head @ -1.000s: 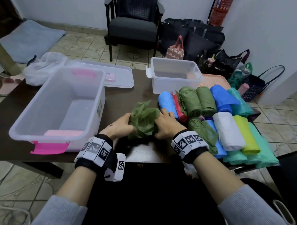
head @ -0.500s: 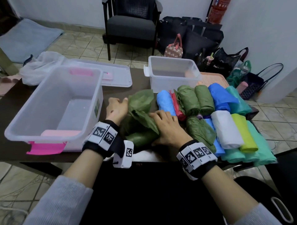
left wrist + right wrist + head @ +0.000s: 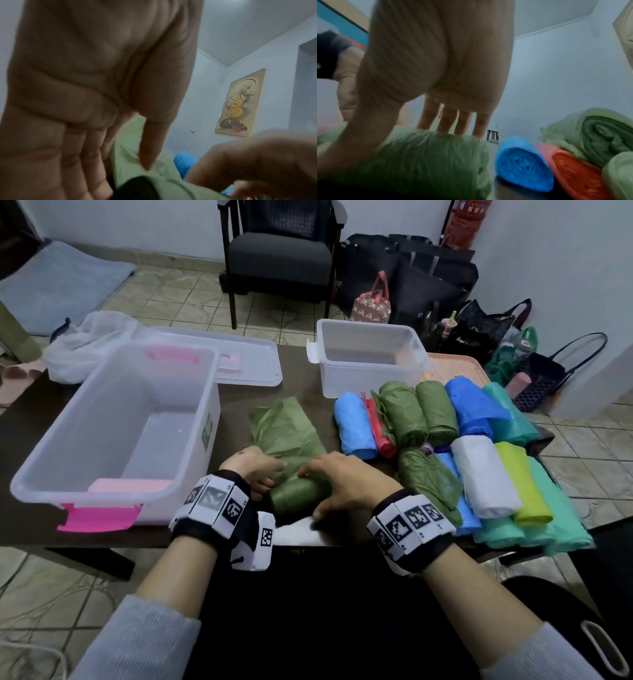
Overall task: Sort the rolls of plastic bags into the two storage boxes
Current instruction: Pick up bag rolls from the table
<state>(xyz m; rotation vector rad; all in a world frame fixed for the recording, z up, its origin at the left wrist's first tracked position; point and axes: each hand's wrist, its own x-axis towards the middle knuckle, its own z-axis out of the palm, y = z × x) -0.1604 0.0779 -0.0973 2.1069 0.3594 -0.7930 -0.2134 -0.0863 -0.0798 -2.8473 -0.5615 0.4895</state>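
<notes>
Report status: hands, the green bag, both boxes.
Both hands, left and right, on the green bag, half rolled, tail flat on table. Large box and small box hold no rolls. Nothing in the way.

We cannot see the left fingertips, tucked behind the green roll (image 3: pixel 297 497); in the right wrist view that roll is motion-blurred, its end cropped.
</notes>
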